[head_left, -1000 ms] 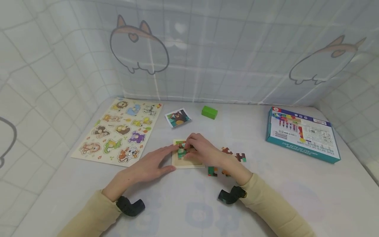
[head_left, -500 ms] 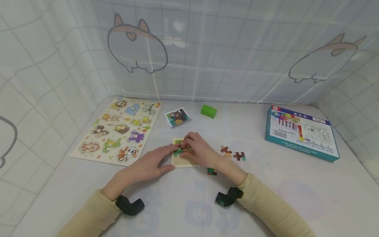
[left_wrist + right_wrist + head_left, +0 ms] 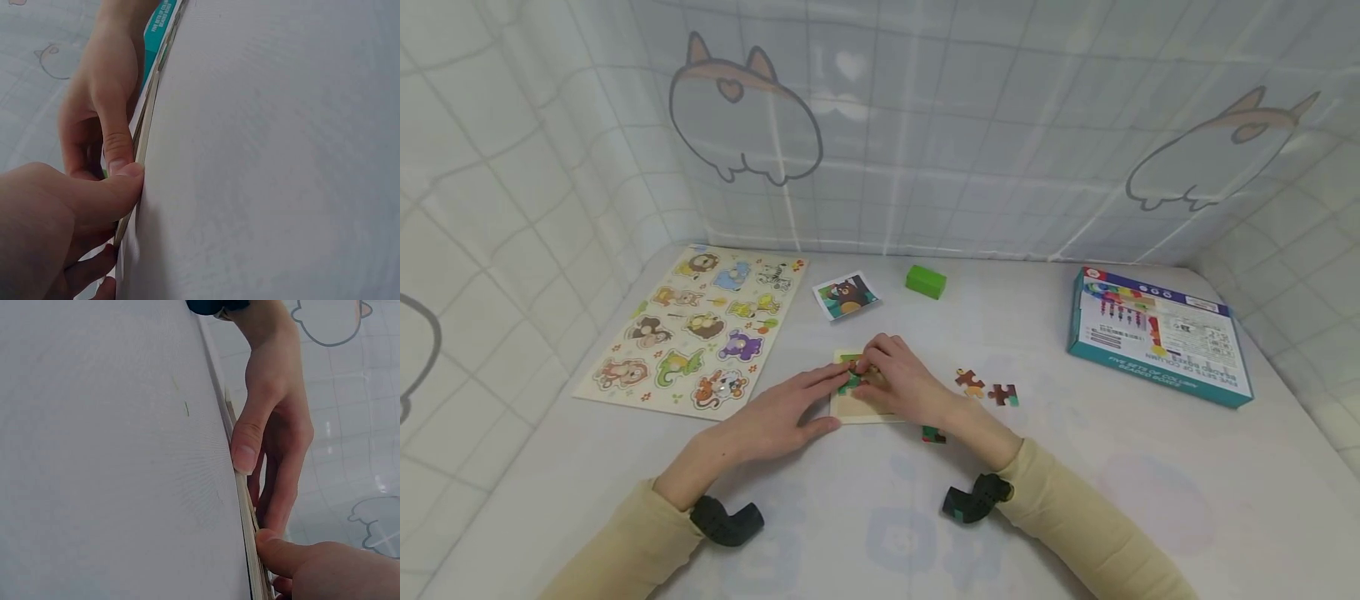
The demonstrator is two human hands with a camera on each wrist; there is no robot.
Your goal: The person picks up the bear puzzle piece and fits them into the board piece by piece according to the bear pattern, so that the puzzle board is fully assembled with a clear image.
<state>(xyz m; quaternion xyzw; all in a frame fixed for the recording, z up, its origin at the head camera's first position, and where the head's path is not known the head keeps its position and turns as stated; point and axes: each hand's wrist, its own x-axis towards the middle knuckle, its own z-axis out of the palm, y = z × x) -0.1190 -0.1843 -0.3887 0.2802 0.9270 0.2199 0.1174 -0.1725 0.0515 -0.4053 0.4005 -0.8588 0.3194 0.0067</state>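
Note:
In the head view, my left hand (image 3: 778,414) lies at the left side of a small wooden puzzle tray (image 3: 859,410). Its thumb touches the near left corner, and its straight forefinger reaches the green pieces (image 3: 848,386) in the upper left part. My right hand (image 3: 904,379) bends over the tray, thumb and fingers pinching a puzzle piece mostly hidden beneath them. The left wrist view shows the left thumb (image 3: 115,190) along the tray's edge, near the right thumb. From the right wrist, the tray (image 3: 249,540) appears edge-on, both hands at it.
Loose brown-and-orange pieces (image 3: 969,381), a brown piece (image 3: 1003,394) and a green piece (image 3: 934,434) lie right of the tray. Behind it are a bear picture card (image 3: 846,295) and a green block (image 3: 926,282). An animal puzzle board (image 3: 696,329) lies left, a teal box (image 3: 1159,333) right.
My right hand has shifted slightly left over the tray, and its wrist now covers an orange piece that showed below it. The left hand stays at the tray's left side.

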